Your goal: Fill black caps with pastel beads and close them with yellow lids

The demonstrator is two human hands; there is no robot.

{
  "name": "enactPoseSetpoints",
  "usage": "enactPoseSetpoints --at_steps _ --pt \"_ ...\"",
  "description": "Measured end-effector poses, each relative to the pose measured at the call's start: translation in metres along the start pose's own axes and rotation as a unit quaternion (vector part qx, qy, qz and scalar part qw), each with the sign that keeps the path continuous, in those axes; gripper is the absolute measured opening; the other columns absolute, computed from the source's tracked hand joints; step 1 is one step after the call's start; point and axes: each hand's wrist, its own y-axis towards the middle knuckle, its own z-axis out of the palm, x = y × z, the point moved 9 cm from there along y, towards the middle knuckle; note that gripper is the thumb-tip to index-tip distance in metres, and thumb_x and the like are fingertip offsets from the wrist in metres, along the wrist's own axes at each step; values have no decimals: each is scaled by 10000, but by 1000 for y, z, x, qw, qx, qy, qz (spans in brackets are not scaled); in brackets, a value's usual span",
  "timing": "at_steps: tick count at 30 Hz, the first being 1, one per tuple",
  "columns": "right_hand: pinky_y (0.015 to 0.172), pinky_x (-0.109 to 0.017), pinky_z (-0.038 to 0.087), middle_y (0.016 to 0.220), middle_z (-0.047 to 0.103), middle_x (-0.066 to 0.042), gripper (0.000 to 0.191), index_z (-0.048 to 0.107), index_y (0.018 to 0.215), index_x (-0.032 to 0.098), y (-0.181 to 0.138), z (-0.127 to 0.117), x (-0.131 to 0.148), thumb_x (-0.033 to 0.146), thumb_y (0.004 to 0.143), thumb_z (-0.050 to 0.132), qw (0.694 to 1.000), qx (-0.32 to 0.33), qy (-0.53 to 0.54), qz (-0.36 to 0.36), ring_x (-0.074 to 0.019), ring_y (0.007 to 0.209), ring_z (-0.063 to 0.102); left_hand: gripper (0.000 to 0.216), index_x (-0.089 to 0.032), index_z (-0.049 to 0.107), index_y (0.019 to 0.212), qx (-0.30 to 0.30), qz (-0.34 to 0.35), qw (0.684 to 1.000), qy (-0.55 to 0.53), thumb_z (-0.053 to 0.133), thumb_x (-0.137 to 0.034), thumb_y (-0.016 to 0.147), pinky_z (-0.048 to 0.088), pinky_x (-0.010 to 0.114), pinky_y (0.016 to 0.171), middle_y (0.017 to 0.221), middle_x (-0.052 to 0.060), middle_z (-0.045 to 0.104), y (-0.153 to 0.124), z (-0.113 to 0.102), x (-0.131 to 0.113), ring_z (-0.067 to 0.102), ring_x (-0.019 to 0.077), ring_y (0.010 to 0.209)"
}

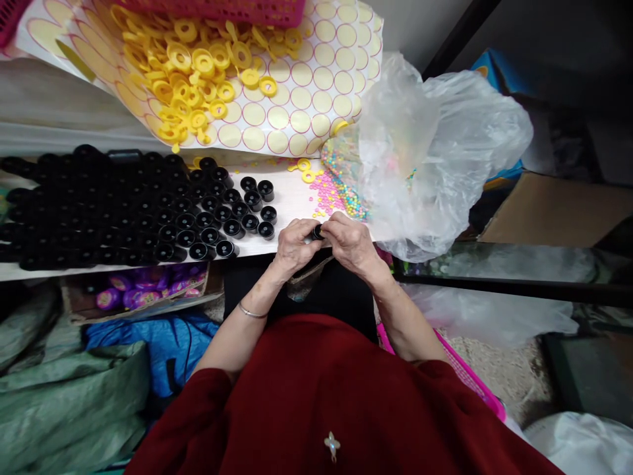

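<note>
One black cylindrical piece is held just beyond the wearer's lap, at the near edge of a white counter. The left hand has its grip closed on the piece from the side; a bracelet encircles that wrist. The right hand meets the piece from the opposite side, fingertips bunched at its rim; whether this grip encloses anything cannot be told. To the left, many similar black cylinders stand close together on the counter. Beyond the hands lie scattered pink beads and two loose yellow rings. Multicoloured beads show at the left side of a crumpled translucent bag. At the far side, a sheet printed with circles carries a heap of yellow ring-shaped parts, with a pink basket behind. Below the counter, at left, an open carton contains purple items, above a blue sheet.
</note>
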Motion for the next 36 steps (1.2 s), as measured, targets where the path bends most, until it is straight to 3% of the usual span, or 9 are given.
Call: enactPoseSetpoints --at_steps 9,16,22,26,30,33,36 --pt "545 -299 197 750 532 -39 217 610 785 159 11 5 11 72 811 413 986 116 -116 37 -142 595 382 222 -194 698 916 -34 39 998 -29 657 -158 701 511 295 758 867 5 737 0 -6 -9 641 156 769" --pt "579 -273 274 810 541 -51 264 608 835 153 6 6 12 89 869 354 992 88 -87 27 -145 661 439 215 -207 699 895 -30 31 999 -18 676 -177 683 515 294 745 857 1 736 1 -6 -9 641 157 755" --pt "545 -289 232 742 540 -40 219 627 781 160 14 9 13 79 813 426 987 128 -89 34 -138 598 403 129 -197 677 839 -26 43 999 -13 622 -175 725 502 287 733 801 -3 717 0 -6 -10 625 148 736" --pt "605 -266 342 695 537 -20 175 639 692 167 13 1 -3 129 800 506 993 80 79 45 -131 640 476 235 -199 672 925 -36 45 998 -12 670 -188 690 509 283 724 855 6 721 -4 -5 -6 624 155 763" --pt "657 -283 419 721 592 -5 79 664 760 182 4 0 -39 234 759 603 956 2 277 95 -145 687 541 252 -190 659 947 -39 59 997 -10 697 -223 700 514 289 730 869 21 711 -4 -4 -3 623 159 780" --pt "674 -301 429 712 590 -5 77 634 721 185 -1 0 -70 233 743 578 949 -95 255 162 -155 689 537 326 -178 644 979 -63 71 995 -1 744 -288 689 521 295 712 896 42 708 -3 -8 -6 625 165 774" --pt "710 -309 430 741 583 -20 102 624 718 191 2 4 -79 189 739 525 964 -122 154 177 -167 723 536 390 -167 623 1024 -94 93 991 15 754 -352 706 517 295 686 919 69 702 -10 -18 -16 628 173 783"
